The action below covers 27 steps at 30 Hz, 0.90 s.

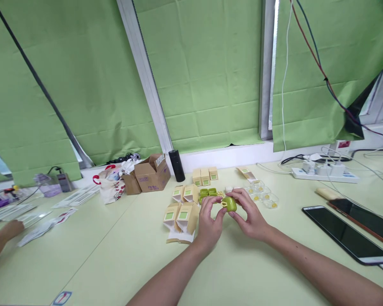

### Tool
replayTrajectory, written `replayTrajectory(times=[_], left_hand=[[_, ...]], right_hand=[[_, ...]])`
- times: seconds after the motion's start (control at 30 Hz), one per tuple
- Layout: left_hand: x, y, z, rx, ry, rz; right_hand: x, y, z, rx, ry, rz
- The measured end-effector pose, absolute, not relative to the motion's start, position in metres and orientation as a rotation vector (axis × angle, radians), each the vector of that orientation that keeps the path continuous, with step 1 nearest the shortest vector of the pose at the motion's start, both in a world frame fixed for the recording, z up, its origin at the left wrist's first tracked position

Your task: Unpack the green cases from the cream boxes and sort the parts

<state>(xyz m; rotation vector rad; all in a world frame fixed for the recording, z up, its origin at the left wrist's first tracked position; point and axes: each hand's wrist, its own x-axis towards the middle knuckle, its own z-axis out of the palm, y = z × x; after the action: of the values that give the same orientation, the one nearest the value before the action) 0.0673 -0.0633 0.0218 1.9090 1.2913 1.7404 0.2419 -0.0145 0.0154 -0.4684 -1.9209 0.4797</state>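
Observation:
Above the table, both hands hold a small rounded olive-green case (231,204) with a yellow loop (224,204) on its left side. My left hand (210,223) grips it from the left, thumb and fingertips closed about the loop end. The fingers of my right hand (251,216) pinch the case from the right. Just behind my left hand are several green square cases (207,192) and some small yellow pieces (220,194). Clear plastic cups with yellow dots (265,196) lie behind my right hand. Left of my hands stand open beige paper boxes with green labels (187,216).
Smaller beige boxes (205,176) and a black cylinder (176,165) stand at the back beside a cardboard box (151,173). Two phones (347,233) and a power strip (325,175) with cables lie right. Another person's hand (14,228) is at far left.

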Motion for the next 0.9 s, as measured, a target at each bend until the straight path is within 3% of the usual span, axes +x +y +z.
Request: replayTrajectory(times=[0.9], left_hand=[[0.066, -0.0618, 0.021, 1.912, 1.332, 1.728]], right_hand=[[0.2442, -0.0072, 0.0133, -0.45, -1.921, 0.346]])
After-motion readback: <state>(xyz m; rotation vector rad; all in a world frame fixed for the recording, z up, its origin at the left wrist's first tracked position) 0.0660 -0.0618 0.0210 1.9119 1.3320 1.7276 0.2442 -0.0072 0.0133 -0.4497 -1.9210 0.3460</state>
